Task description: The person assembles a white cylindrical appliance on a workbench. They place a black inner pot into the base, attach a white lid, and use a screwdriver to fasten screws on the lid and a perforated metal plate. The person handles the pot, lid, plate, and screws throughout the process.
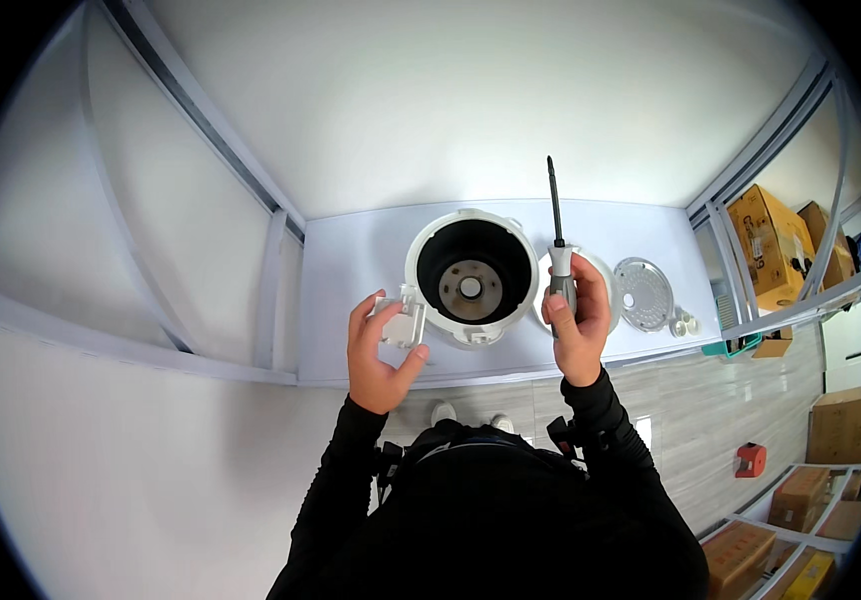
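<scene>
My left hand (376,360) grips a white plastic bracket-like part (403,326) beside the near left rim of a round white appliance body (417,262). The body looks like a rice cooker shell, with a black inside and a metal disc (459,284) at its bottom. In my right hand (581,325) a screwdriver (557,215) with a grey and white handle points away from me, its dark shaft upright in the picture. Partly hidden behind that hand lies a round white piece (606,280). Whether the left hand's part touches the body, I cannot tell.
Right of my right hand, a perforated grey disc (644,294) and small white round parts (686,324) lie on the white table (351,255). Metal frame posts (276,290) flank the table. Cardboard boxes (773,245) stand at the right, and a red object (751,460) is on the floor.
</scene>
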Demonstrator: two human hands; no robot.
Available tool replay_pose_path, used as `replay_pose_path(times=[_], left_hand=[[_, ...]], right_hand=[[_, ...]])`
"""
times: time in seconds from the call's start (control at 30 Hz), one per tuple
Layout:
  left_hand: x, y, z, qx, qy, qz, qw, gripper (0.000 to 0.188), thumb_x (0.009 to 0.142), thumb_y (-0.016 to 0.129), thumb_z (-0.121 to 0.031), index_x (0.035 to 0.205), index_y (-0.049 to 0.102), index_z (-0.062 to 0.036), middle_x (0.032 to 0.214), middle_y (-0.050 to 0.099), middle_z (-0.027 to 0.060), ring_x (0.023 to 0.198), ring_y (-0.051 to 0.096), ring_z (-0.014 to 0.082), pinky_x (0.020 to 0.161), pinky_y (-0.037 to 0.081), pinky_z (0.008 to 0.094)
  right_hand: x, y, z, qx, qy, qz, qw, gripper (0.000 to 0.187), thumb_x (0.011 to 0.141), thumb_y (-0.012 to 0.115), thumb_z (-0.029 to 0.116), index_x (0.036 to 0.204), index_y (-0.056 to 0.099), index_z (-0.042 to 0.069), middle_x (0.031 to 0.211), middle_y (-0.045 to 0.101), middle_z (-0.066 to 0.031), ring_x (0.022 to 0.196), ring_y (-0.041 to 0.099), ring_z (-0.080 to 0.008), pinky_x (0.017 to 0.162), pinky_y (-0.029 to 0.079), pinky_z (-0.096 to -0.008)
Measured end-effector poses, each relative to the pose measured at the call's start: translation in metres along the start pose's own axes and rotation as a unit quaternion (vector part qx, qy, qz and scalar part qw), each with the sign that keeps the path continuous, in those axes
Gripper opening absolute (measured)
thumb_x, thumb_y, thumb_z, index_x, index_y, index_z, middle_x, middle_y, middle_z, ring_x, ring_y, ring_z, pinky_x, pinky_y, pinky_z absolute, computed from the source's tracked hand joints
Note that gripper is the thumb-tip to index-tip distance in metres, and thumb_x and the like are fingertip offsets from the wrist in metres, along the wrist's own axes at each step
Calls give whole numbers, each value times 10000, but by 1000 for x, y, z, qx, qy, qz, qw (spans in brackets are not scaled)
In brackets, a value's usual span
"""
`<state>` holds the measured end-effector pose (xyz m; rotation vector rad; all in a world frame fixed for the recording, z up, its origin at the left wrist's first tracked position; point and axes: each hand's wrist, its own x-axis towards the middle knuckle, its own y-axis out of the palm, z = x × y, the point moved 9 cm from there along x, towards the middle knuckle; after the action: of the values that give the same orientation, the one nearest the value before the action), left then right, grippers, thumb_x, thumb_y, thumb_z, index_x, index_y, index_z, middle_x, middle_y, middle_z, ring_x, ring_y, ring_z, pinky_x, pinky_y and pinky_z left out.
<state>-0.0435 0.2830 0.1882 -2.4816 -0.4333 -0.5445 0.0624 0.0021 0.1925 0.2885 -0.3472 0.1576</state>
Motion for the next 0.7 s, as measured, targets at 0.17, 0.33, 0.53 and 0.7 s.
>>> replay_pose_path(times=[0.17,0.33,0.53,0.7], left_hand=[[-7,25,-28,2,40,19,999,588,759,825,-150,1298,616,-48,1466,464,227,1266,553,400,1037,468,465],[-18,50,-50,-24,22,56,998,576,737,793,-112,1284,620,-61,1461,476,225,1290,536,416,1039,465,473],[-32,78,-71,-26,28,65,997,467,681,704,-22,1137,621,-72,1438,486,212,1256,553,403,1011,469,462],[-36,117,-85,-70,39,82,993,383,692,773,-35,1045,628,-66,1341,545,197,1185,585,373,988,476,436]], right_hand=[[-12,-10,5,-60,10,21,998,638,927,731,51,1483,430,-31,1288,605,-102,1135,590,-177,983,480,-318],[-16,-26,0,-95,24,46,994,625,933,728,61,1485,446,-22,1201,622,-83,1061,571,-122,925,483,-282],[-14,-74,-11,-68,56,0,996,275,854,618,-29,1101,522,47,901,546,-14,762,519,-104,686,454,-268],[-17,-137,-23,-263,59,-3,963,243,810,606,-11,1033,531,46,764,517,-43,652,502,-145,609,440,-314]])
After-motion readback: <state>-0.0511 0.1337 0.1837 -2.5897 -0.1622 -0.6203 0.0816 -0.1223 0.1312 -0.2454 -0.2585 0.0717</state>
